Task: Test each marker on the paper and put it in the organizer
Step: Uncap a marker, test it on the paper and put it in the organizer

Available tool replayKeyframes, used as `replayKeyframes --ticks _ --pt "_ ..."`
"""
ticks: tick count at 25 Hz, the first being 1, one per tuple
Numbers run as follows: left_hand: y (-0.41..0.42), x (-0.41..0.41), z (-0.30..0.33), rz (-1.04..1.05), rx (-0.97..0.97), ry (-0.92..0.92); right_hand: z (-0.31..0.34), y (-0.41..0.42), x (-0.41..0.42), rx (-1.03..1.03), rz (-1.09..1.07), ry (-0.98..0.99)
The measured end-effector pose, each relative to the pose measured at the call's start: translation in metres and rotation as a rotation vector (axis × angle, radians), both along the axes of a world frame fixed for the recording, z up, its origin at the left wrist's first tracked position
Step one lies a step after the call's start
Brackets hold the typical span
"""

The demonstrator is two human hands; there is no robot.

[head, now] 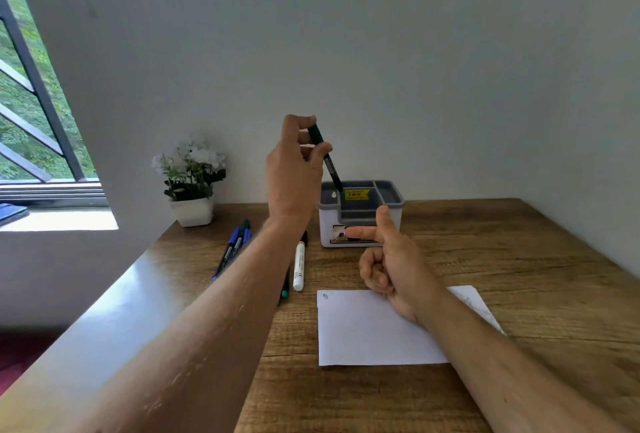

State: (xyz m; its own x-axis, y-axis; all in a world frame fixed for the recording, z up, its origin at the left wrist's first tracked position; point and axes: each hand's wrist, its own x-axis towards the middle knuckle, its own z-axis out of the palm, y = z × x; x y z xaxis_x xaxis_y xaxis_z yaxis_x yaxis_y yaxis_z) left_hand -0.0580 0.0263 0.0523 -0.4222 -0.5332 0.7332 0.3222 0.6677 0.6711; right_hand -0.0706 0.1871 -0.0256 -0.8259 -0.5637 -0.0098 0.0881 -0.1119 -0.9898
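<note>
— Head view first: what did the left hand [294, 169] have?

— It pinched a green marker [325, 157] between thumb and fingers, tilted, its lower tip inside the organizer [360, 214] at the back left.

— And the right hand [391, 262]?

— It gripped nothing; forefinger and thumb were stretched out, other fingers curled, above the paper [367, 332]. More markers [235, 245] and a white marker [299, 266] lay on the table [519, 259].

Potted white flowers [189, 169], barred window [31, 113]
</note>
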Motion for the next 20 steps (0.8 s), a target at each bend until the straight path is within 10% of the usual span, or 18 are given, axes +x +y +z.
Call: replayKeyframes --ticks 7,20 --pt "-0.005 -0.013 0.002 0.069 0.009 0.073 -0.001 -0.001 -0.002 0.021 0.005 0.003" --pt "-0.015 -0.036 -0.020 0.170 -0.107 -0.480 0.000 -0.004 -0.002 0.101 0.012 0.038"
